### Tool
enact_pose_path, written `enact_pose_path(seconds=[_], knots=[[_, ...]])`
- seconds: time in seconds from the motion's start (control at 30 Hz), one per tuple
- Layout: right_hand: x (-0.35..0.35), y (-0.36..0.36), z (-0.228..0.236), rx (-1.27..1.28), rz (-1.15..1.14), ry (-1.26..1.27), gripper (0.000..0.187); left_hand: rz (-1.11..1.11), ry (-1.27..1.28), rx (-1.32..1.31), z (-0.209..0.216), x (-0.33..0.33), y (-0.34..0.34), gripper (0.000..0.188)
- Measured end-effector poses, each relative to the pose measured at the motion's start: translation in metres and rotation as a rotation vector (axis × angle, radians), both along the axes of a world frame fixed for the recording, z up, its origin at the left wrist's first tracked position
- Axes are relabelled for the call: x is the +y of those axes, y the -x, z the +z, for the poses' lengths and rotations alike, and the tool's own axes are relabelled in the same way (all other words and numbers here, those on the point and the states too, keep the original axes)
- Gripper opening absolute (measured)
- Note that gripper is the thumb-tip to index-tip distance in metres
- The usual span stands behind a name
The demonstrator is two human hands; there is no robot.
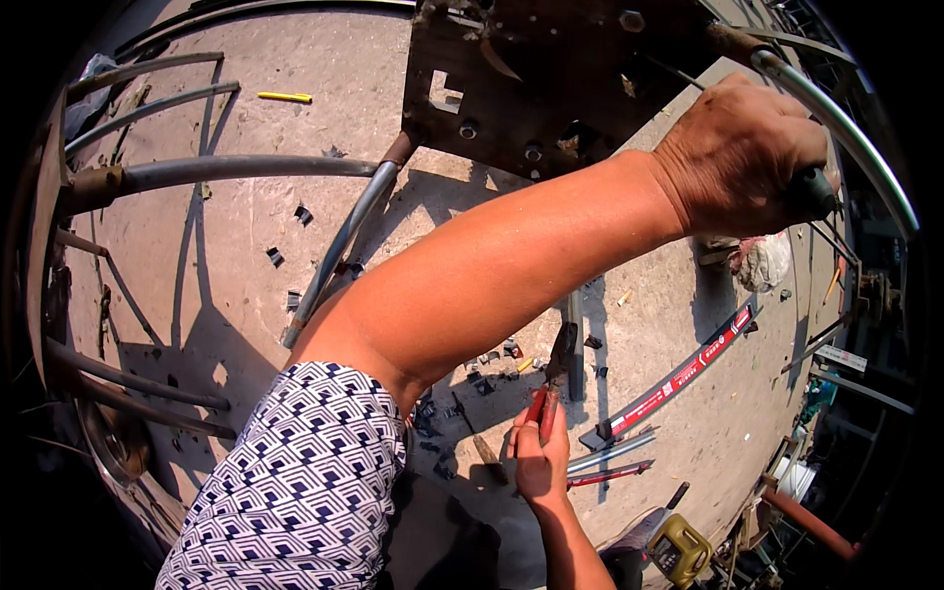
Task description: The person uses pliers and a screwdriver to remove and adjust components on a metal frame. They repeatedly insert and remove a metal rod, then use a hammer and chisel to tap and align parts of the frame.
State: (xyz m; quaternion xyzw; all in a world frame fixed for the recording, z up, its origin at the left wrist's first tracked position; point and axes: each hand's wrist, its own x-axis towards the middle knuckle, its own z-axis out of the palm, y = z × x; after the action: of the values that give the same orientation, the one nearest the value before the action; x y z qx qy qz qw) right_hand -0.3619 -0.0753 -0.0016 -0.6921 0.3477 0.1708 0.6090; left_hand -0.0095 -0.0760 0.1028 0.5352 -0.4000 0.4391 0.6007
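One hand, the left hand (742,152), is clenched round a dark-handled screwdriver (814,193), its thin shaft pointing at the dark metal plate (551,88); from here I can't tell whether they touch. Lower down, the right hand (539,457) grips red-handled pliers (558,376) near black scraps (482,384).
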Motion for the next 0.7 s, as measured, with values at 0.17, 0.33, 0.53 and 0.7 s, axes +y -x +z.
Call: enact_pose_path(seconds=[0.17,0.33,0.53,0.7], knots=[[-0.005,0.003,0.004,-0.167,-0.033,0.155,0.044,0.01,0.029,0.004,0.001,-0.003,-0.003,0.021],[-0.015,-0.013,0.031,-0.475,-0.211,0.165,0.046,0.03,-0.015,-0.018,0.0,0.004,0.001,0.021],[-0.018,-0.051,0.062,-0.56,-0.285,0.244,0.048,0.005,-0.046,-0.038,-0.006,0.007,0.006,0.021],[-0.017,-0.063,0.071,-0.647,-0.242,0.31,0.051,-0.004,-0.007,-0.008,-0.005,0.002,0.004,0.022]])
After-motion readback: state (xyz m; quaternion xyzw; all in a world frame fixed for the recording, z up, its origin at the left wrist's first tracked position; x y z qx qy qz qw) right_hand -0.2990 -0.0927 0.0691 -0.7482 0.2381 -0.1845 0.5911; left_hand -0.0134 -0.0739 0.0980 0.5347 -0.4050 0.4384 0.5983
